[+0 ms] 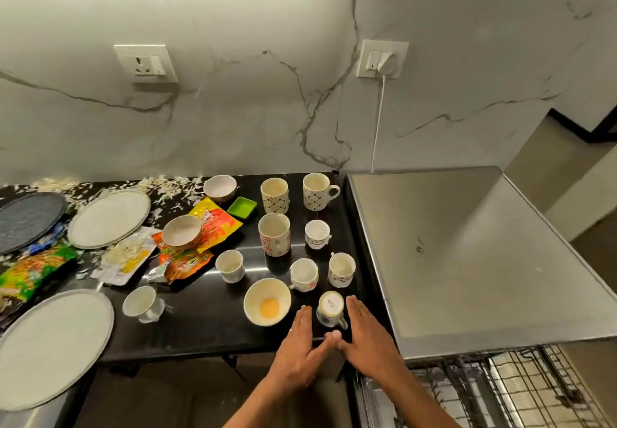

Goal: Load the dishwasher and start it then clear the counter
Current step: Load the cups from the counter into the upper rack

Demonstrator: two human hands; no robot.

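Left hand and right hand: flat on the bench, fingers straight, thumbs meeting, grasping nothing; set either side of an overturned cup, apart from its walls, likely framing it for the first pick.
Overturned cup: base up, handle toward the front edge, close to the bench's right front corner; little spare room on that side.
Dishwasher rack: drawn out low at right, below the steel top; appeared unloaded where visible, short open path from cup to rack.
Bowl with yellow residue: just left of the left hand, upright.
Upright cups and mugs: in loose rows behind, near one another; narrow gaps for reaching.
Pale plates: at left, the nearest overhanging the front edge.
Snack wrappers and scattered white scraps: mid-left to back, for later clearing.
Marble wall: closed off the rear.
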